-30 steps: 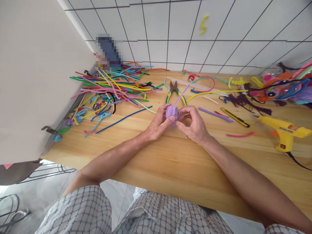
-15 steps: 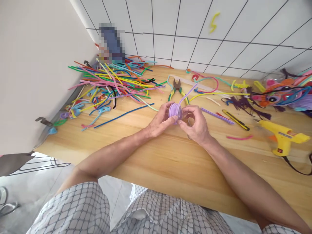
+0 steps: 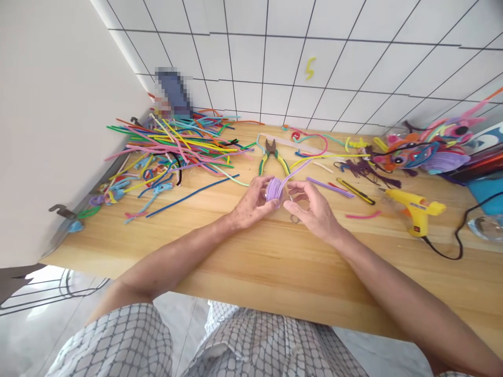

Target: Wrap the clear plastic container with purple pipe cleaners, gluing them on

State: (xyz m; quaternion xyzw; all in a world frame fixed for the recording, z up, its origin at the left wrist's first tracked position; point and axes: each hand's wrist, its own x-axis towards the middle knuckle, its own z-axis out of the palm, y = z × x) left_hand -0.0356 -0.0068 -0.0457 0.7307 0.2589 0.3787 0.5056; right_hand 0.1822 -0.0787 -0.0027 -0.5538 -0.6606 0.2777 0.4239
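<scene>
The left hand (image 3: 251, 204) grasps a purple coil (image 3: 274, 189), its thumb in front and its fingers curled behind, a hold that probably stops the wound turns from springing loose. The coil sits right in those fingertips, its free end (image 3: 299, 172) slanting up past the right fingers, perhaps left out so it can be reached. The right hand (image 3: 312, 212) is released: thumb and fingers stand bent and apart just beside the coil. Whether one brushes the free end, I cannot tell.

The coil looks fuzzy and soft, its strands packed into a rounded bundle. Just under the right thumb shows a thin loop (image 3: 294, 219), metal by its look, mostly hidden. Beyond the fingertips of both hands lie pliers (image 3: 271, 152) with green-and-yellow handles spread, seemingly within easy reach. To the right of the right fingers are straight fuzzy purple strips (image 3: 330, 187), a slim yellow-and-black cutter (image 3: 356, 191) and, farther out, a smooth yellow glue gun (image 3: 418, 207). Beyond the left fingers, off to the left, sprawls a tangled, many-coloured heap of fuzzy stems (image 3: 184, 141).
</scene>
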